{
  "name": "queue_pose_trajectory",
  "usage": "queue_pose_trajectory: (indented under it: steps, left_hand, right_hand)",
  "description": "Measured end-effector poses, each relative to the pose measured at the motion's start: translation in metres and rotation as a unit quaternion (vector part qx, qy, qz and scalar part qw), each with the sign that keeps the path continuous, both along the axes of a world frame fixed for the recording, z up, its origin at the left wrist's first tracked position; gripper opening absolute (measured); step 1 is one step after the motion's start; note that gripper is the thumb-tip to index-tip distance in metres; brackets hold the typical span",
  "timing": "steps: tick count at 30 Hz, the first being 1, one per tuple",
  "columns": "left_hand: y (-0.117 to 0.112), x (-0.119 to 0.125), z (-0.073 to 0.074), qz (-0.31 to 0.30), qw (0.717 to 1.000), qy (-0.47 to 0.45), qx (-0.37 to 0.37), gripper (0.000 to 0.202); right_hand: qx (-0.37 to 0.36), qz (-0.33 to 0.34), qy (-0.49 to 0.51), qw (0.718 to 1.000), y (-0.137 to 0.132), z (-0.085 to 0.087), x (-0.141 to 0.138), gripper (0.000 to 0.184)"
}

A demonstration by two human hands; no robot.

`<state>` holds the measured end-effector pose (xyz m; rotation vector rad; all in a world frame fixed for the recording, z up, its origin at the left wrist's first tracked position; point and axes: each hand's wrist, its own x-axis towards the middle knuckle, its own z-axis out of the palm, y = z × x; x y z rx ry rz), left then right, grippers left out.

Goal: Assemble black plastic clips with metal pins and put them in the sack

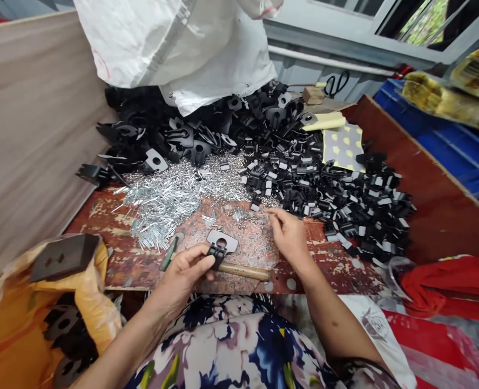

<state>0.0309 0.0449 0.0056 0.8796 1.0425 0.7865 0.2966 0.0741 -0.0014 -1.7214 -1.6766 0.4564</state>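
My left hand (184, 270) pinches a black plastic clip (222, 243) by its ribbed lower end, just above the worn board (136, 267). The clip looks light, stiff and smooth, so I judge its edges give the surest hold. My right hand (290, 237) brings its fingertips together among tiny metal pins (162, 202); I cannot tell whether they hold 1.

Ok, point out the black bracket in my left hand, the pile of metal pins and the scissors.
black bracket (231, 244), head view, flat plate beside its hole.
pile of metal pins (162, 208), head view, middle of the heap.
scissors (338, 81), head view, its black handles.
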Motion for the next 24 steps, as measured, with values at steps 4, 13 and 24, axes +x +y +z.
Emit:
queue_pose_trajectory:
  steps: [4, 13, 24]
  left_hand:
    - [-0.002, 0.001, 0.003, -0.033, 0.999, 0.009, 0.008, 0.029]
    - [-0.002, 0.012, -0.006, -0.039, 0.999, 0.014, -0.012, 0.038]
    - [-0.007, -0.001, -0.006, 0.007, 0.974, 0.142, 0.175, 0.034]
  right_hand:
    - [0.003, -0.023, -0.16, 0.987, 0.028, -0.016, 0.019, 0.015]
    - [0.135, 0.199, -0.162, 0.957, -0.011, 0.011, -0.022, 0.023]
    - [0.133, 0.329, -0.131, 0.926, -0.056, 0.019, -0.077, 0.054]
